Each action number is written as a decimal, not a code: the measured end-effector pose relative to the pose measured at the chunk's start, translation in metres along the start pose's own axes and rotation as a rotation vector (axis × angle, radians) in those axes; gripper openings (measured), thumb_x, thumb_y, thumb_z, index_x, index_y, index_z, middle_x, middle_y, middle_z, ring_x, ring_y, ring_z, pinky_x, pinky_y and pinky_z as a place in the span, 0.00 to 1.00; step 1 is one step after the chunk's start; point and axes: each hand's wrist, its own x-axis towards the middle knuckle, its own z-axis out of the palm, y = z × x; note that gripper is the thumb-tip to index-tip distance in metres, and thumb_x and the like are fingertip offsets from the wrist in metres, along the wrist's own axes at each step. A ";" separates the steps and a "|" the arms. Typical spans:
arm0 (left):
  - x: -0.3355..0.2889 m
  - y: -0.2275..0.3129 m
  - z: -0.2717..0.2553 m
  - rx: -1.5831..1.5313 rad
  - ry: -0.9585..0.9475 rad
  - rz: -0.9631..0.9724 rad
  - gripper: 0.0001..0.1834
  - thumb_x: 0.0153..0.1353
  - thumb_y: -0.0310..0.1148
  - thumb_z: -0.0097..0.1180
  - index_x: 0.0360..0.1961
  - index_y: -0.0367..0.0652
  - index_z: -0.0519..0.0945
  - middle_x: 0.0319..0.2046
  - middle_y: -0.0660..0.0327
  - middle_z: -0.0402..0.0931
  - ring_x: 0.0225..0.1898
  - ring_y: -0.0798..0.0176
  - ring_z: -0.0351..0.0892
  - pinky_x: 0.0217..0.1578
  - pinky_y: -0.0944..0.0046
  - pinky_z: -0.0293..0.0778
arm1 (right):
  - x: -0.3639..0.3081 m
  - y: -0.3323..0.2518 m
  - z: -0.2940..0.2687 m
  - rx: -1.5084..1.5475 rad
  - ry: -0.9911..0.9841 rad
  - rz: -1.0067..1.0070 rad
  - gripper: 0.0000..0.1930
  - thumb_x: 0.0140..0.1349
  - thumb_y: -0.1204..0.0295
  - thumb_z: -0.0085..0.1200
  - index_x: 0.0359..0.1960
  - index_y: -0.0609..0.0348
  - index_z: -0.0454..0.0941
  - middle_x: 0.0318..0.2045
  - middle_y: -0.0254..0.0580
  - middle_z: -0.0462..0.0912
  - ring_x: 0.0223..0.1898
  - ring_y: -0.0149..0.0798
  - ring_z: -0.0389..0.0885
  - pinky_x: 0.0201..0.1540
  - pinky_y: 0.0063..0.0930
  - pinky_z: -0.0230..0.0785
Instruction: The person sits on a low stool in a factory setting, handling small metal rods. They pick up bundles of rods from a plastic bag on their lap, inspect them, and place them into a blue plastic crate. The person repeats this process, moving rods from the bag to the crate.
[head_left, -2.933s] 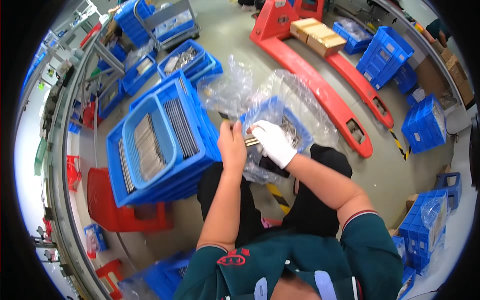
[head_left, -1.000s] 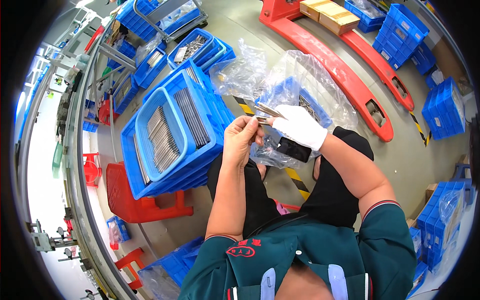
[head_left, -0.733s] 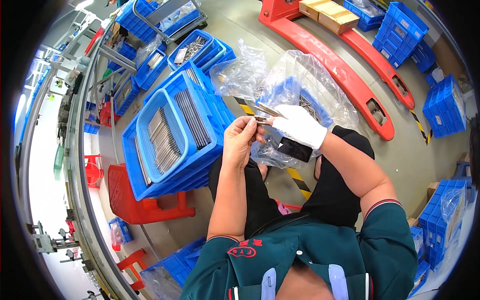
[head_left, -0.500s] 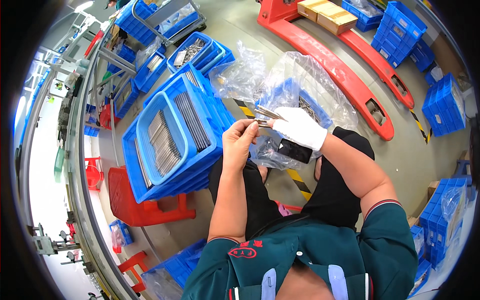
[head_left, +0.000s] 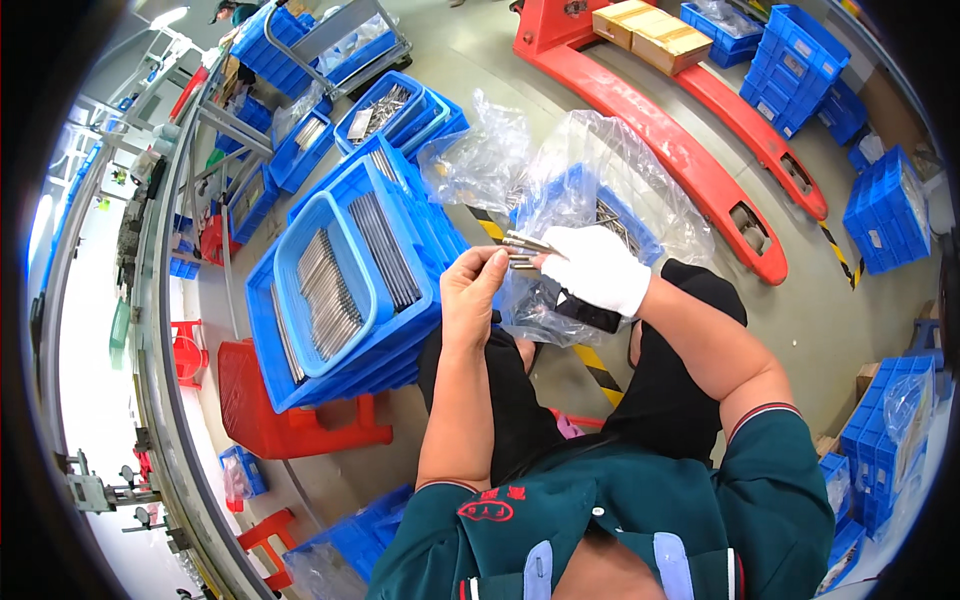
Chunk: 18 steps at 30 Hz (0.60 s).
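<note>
My right hand (head_left: 600, 270), in a white glove, is closed around several short metal rods (head_left: 526, 241) whose ends stick out to the left. Bare, my left hand (head_left: 472, 290) meets those ends with thumb and forefinger pinched on a rod; the fingertips partly hide the contact. Below the glove a black flat object (head_left: 585, 312) rests on clear plastic. Behind my hands is a blue crate (head_left: 640, 232) with more metal rods in it, partly covered by a clear plastic bag (head_left: 590, 135).
On my left, a light-blue basket (head_left: 378, 300) of rods sits atop stacked blue crates (head_left: 420, 320), beside a red stool (head_left: 245, 400). A red pallet truck (head_left: 640, 120) bearing cardboard boxes (head_left: 670, 42) stands ahead. More blue crates (head_left: 885, 215) line the right side.
The rods and my gloved hand have shifted slightly, the rods now fanned apart more. My left hand has moved a little down and left.
</note>
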 end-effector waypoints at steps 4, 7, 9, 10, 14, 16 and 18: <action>-0.002 -0.003 -0.008 0.167 0.039 0.017 0.08 0.57 0.30 0.60 0.34 0.35 0.81 0.25 0.70 0.74 0.26 0.79 0.65 0.28 0.76 0.60 | -0.001 -0.009 0.000 -0.181 0.001 -0.053 0.14 0.61 0.59 0.47 0.30 0.57 0.73 0.19 0.46 0.77 0.24 0.49 0.78 0.28 0.40 0.69; -0.003 0.004 -0.007 0.124 0.003 -0.037 0.09 0.56 0.30 0.61 0.34 0.35 0.81 0.25 0.70 0.74 0.27 0.79 0.66 0.28 0.77 0.61 | -0.004 -0.013 -0.004 -0.205 -0.004 -0.068 0.13 0.61 0.59 0.47 0.30 0.56 0.73 0.20 0.47 0.77 0.25 0.50 0.78 0.28 0.41 0.69; 0.000 0.005 -0.010 -0.005 -0.062 -0.063 0.09 0.56 0.30 0.62 0.35 0.35 0.81 0.25 0.70 0.75 0.25 0.79 0.66 0.27 0.77 0.60 | -0.003 -0.013 -0.007 -0.094 -0.023 -0.016 0.13 0.60 0.60 0.49 0.28 0.58 0.72 0.20 0.50 0.76 0.25 0.53 0.77 0.29 0.42 0.68; 0.001 0.006 -0.009 -0.020 -0.069 -0.059 0.09 0.55 0.30 0.62 0.35 0.35 0.81 0.24 0.70 0.75 0.25 0.80 0.65 0.27 0.77 0.60 | -0.002 -0.014 -0.008 -0.046 -0.050 0.021 0.14 0.60 0.59 0.49 0.28 0.58 0.72 0.20 0.50 0.76 0.25 0.53 0.77 0.29 0.42 0.67; -0.002 0.002 -0.007 -0.059 -0.083 -0.015 0.11 0.55 0.31 0.63 0.36 0.34 0.81 0.25 0.69 0.75 0.25 0.78 0.66 0.27 0.77 0.60 | -0.003 0.004 0.001 0.140 -0.036 -0.053 0.15 0.61 0.59 0.49 0.30 0.61 0.72 0.20 0.46 0.76 0.18 0.44 0.75 0.22 0.33 0.67; -0.004 0.002 -0.006 -0.042 -0.073 -0.008 0.11 0.55 0.31 0.62 0.36 0.34 0.81 0.25 0.68 0.75 0.26 0.78 0.66 0.28 0.76 0.60 | -0.002 -0.001 -0.003 0.240 -0.138 0.098 0.16 0.60 0.59 0.50 0.30 0.61 0.72 0.23 0.50 0.76 0.24 0.51 0.76 0.29 0.39 0.67; -0.003 0.004 -0.006 -0.011 -0.051 -0.003 0.11 0.57 0.31 0.61 0.36 0.34 0.81 0.24 0.68 0.75 0.26 0.77 0.66 0.29 0.75 0.60 | -0.001 -0.007 -0.002 0.146 -0.070 0.047 0.15 0.60 0.59 0.49 0.30 0.61 0.72 0.23 0.52 0.75 0.28 0.54 0.75 0.32 0.41 0.66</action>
